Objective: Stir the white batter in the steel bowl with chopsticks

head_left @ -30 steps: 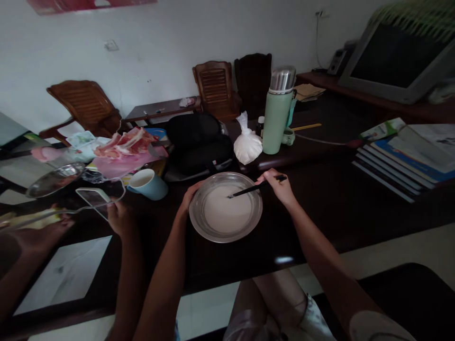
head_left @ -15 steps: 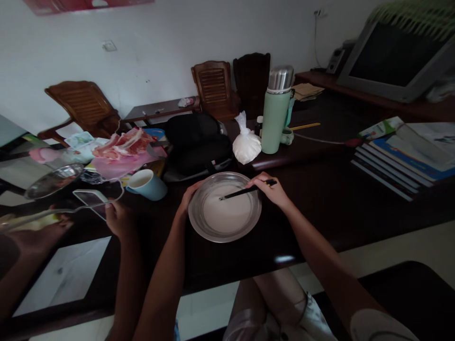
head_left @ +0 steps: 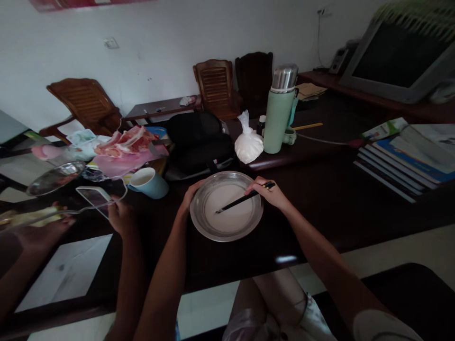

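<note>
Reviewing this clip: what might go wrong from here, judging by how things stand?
A brisk stroke of the black stick might slosh the pale liquid over the rim of the metal bowl.

The left hand touches only the bowl's left side, so a sideways push could perhaps slide it.

The blue mug stands near another person's hand; a bump might tip it.

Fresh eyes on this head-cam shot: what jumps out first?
Probably the metal bowl of pale liquid at centre, with the left hand at its left side and the right hand holding black chopsticks in it. Next, likely the tall green flask standing beyond the bowl to the right, and the raw meat on pink plastic to the left.
</note>
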Demonstrator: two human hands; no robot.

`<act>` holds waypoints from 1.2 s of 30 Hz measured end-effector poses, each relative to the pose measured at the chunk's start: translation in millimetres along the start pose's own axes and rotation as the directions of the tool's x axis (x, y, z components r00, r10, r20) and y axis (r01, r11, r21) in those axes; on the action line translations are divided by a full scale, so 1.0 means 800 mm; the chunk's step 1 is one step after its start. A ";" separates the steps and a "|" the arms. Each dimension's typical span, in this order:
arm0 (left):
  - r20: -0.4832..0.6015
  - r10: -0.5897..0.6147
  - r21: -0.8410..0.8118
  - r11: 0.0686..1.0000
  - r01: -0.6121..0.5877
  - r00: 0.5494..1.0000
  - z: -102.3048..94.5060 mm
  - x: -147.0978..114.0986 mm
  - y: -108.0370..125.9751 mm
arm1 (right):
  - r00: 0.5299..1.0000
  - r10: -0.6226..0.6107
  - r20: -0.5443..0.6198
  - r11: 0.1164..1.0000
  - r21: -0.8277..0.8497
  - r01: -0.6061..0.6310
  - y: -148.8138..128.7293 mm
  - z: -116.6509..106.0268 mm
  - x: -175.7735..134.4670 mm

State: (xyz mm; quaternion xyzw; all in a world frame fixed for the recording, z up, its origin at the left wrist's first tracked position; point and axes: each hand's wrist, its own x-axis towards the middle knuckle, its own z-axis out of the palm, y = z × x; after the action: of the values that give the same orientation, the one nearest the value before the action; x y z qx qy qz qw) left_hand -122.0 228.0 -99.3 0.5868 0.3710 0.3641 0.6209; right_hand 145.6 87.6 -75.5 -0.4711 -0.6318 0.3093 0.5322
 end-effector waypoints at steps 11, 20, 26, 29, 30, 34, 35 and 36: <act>0.029 -0.033 -0.089 0.995 0.035 0.999 0.000 0.001 0.000 | 0.947 0.158 -0.280 0.983 0.136 -0.124 0.003 -0.027 0.000; -0.007 -0.115 -0.109 0.987 0.114 0.993 0.001 -0.001 0.000 | 0.998 -0.015 -0.054 0.999 -0.042 0.013 0.002 -0.003 0.001; -0.030 -0.081 -0.080 0.994 0.079 0.996 -0.002 0.003 -0.005 | 0.943 0.039 -0.331 0.999 -0.005 -0.043 0.004 -0.025 0.002; -0.033 -0.095 -0.088 0.992 0.092 0.995 0.000 0.002 -0.004 | 0.944 0.118 -0.309 0.991 0.096 -0.093 0.000 -0.027 0.001; -0.033 -0.091 -0.089 0.992 0.088 0.995 0.001 0.002 -0.003 | 0.955 0.135 -0.264 0.987 0.119 -0.106 -0.001 -0.024 0.001; -0.029 -0.093 -0.098 0.991 0.089 0.995 0.002 0.000 -0.002 | 0.995 0.060 -0.076 0.996 0.072 -0.055 -0.002 -0.008 0.001; -0.028 -0.095 -0.101 0.991 0.091 0.995 0.001 0.000 -0.002 | 0.998 0.024 -0.050 0.999 0.037 -0.023 -0.001 -0.004 0.001; -0.029 -0.096 -0.106 0.990 0.092 0.995 0.001 0.000 -0.002 | 0.999 -0.006 -0.037 1.000 0.001 0.006 0.001 -0.002 0.001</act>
State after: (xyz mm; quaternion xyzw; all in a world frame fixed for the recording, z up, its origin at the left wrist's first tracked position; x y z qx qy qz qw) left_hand -121.4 227.3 -100.7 0.5291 0.3894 0.3632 0.6607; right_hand 147.1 88.5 -75.5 -0.4748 -0.6230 0.2990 0.5450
